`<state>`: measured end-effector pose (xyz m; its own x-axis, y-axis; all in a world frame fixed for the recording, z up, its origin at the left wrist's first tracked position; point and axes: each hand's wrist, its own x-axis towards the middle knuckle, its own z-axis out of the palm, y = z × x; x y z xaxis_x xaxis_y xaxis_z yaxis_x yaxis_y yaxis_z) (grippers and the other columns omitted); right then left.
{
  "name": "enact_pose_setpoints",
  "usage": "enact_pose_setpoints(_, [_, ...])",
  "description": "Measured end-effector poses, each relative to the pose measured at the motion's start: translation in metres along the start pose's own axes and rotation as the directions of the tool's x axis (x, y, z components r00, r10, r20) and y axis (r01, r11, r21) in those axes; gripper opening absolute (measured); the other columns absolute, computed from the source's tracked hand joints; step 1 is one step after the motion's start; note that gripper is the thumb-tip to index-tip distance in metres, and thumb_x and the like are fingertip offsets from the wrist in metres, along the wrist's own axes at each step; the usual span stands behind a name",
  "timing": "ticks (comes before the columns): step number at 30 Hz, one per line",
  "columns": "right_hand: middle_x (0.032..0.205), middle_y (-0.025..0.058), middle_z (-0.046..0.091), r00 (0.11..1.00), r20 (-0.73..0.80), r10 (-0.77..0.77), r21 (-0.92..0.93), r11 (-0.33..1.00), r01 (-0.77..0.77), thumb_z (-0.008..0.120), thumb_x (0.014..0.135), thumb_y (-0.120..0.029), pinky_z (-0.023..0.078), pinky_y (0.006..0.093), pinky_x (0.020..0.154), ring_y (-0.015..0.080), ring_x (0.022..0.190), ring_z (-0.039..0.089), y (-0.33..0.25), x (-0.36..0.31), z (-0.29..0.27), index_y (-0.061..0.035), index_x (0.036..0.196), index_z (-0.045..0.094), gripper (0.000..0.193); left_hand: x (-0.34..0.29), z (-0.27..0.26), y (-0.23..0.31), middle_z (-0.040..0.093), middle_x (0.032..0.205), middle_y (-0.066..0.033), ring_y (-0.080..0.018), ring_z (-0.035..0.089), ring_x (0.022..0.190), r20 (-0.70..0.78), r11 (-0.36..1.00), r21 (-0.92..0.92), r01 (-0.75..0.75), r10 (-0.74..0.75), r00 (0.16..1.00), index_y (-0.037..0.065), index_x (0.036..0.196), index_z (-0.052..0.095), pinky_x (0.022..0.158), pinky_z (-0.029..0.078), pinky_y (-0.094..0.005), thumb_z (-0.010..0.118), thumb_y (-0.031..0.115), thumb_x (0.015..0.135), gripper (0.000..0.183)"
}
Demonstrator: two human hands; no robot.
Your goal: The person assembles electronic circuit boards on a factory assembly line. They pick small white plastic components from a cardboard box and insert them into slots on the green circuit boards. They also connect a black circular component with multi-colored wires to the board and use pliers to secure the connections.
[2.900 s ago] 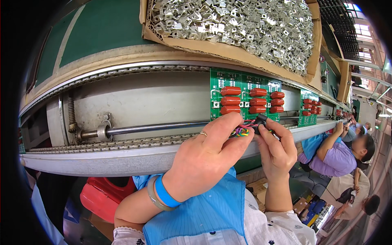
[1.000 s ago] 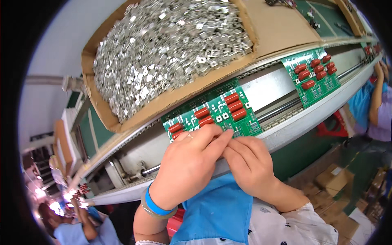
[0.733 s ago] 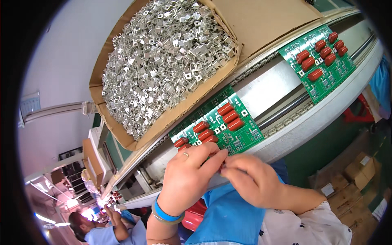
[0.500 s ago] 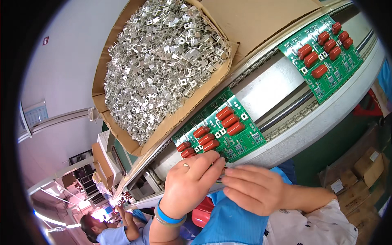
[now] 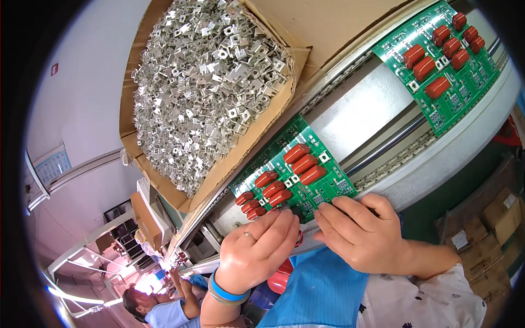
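A green circuit board (image 5: 328, 188) with red capacitors (image 5: 301, 164) and small silver metal brackets lies on the conveyor before me. My left hand (image 5: 257, 246), with a ring and a blue wristband, is closed at the board's near left edge. Its fingertips press together beside a small dark part (image 5: 287, 208); what they hold is hidden. Just right of it, my right hand (image 5: 363, 232) is closed, fingers curled with their tips at the board's near edge. Whatever lies between those fingers cannot be made out. Something red shows below the left fingertips.
A cardboard box (image 5: 246, 145) heaped with silver metal brackets (image 5: 202, 93) stands beyond the conveyor. Another populated board (image 5: 437, 71) rests on the chain rails (image 5: 383, 167) at upper right. Cartons (image 5: 492, 224) are stacked at right. Another person (image 5: 169, 311) sits at lower left.
My right hand has moved away from the left hand, up to the board's near edge, its stretched fingers now curled. My left hand stays by the board. The whole view has shifted slightly.
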<state>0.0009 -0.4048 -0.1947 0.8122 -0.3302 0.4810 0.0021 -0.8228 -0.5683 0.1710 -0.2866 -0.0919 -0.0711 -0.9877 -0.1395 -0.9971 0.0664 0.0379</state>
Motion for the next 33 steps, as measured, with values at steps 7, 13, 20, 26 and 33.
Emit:
enact_pose_setpoints(7, [0.11, 0.009, 0.07, 1.0, 0.006, 0.014, -0.001, 1.0, -0.014, 0.074, 0.078, -0.024, 0.046, 0.0346, 0.084, 0.0206, 0.105, 0.063, 0.001, 0.001, 0.001, -0.0035, 0.093, 0.075, 0.025, -0.002, 0.002, 0.0, 0.069, 0.112, -0.0043, -0.0176, 0.07, 0.097, -0.004, 0.999, -0.039, 0.037, -0.037, 0.999, 0.007, 0.106, 0.075, 0.076, 0.06, -0.0294, 0.069, 0.013, 0.073, 0.034])
enact_pose_setpoints(13, [0.11, 0.0097, 0.07, 1.0, 0.004, 0.01, 0.012, 1.0, -0.01, 0.074, 0.078, -0.023, 0.047, 0.0352, 0.083, 0.0215, 0.105, 0.062, 0.002, 0.002, 0.0, -0.0032, 0.089, 0.074, 0.022, 0.003, -0.002, 0.004, 0.069, 0.112, -0.0042, -0.0176, 0.07, 0.094, 0.038, 0.998, -0.022, 0.065, -0.065, 0.997, 0.007, 0.106, 0.075, 0.076, 0.06, -0.0277, 0.069, 0.014, 0.074, 0.034])
enact_pose_setpoints(20, [0.11, 0.0092, 0.071, 1.0, -0.008, 0.013, 0.016, 1.0, -0.013, 0.075, 0.078, -0.023, 0.047, 0.0355, 0.084, 0.0214, 0.105, 0.062, 0.004, 0.0, 0.001, -0.0038, 0.088, 0.074, 0.021, 0.009, 0.003, 0.008, 0.072, 0.102, -0.0042, -0.0193, 0.073, 0.087, -0.028, 0.998, -0.017, 0.067, -0.068, 0.997, 0.008, 0.098, 0.078, 0.069, 0.061, -0.0288, 0.07, 0.008, 0.068, 0.031])
enact_pose_setpoints(26, [0.113, 0.0057, 0.071, 1.0, -0.011, 0.016, -0.003, 1.0, -0.016, 0.075, 0.081, -0.024, 0.046, 0.0345, 0.085, 0.0192, 0.106, 0.062, 0.003, -0.001, 0.002, -0.0069, 0.094, 0.075, 0.021, -0.007, 0.012, 0.004, 0.065, 0.113, -0.0028, -0.0175, 0.066, 0.096, -0.104, 0.999, -0.002, 0.042, -0.042, 0.994, 0.01, 0.109, 0.075, 0.077, 0.056, -0.0298, 0.072, 0.013, 0.073, 0.037])
enact_pose_setpoints(33, [0.119, 0.0051, 0.069, 0.994, 0.107, -0.031, -0.051, 0.998, 0.037, 0.079, 0.08, -0.026, 0.045, 0.0372, 0.088, 0.02, 0.107, 0.065, 0.002, 0.004, -0.008, -0.0078, 0.112, 0.071, 0.038, -0.037, 0.015, -0.002, 0.063, 0.121, -0.008, -0.0262, 0.058, 0.108, -0.32, 0.988, -0.127, 0.092, -0.129, 0.938, 0.014, 0.12, 0.072, 0.087, 0.049, -0.0408, 0.085, 0.019, 0.069, 0.053])
